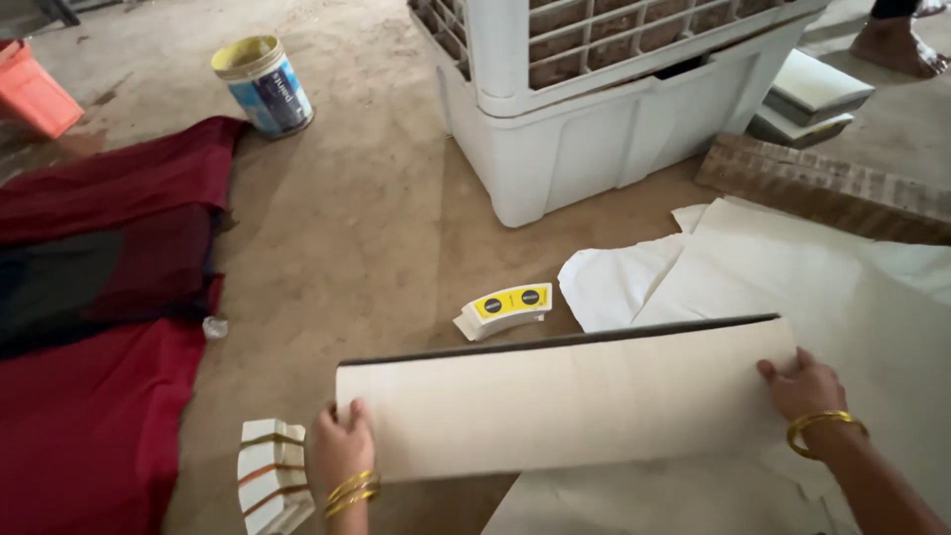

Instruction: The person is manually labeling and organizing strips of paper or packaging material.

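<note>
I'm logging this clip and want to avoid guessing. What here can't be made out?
All in the head view:
- Floor behind the cardboard sheet: hidden by the sheet, which the left hand and right hand hold up.
- White cooler: top cut off by the frame edge.
- Banded stack of paper pieces: bottom cut off.
- Person's foot: the rest is out of frame.

Beside the one white plastic air cooler (594, 109) I count one blue paint tin (264, 86), one orange plastic bin (32, 94), two stacks of curved paper blanks (505, 309) (269, 478), and one big cream card sheet (565, 401).
</note>
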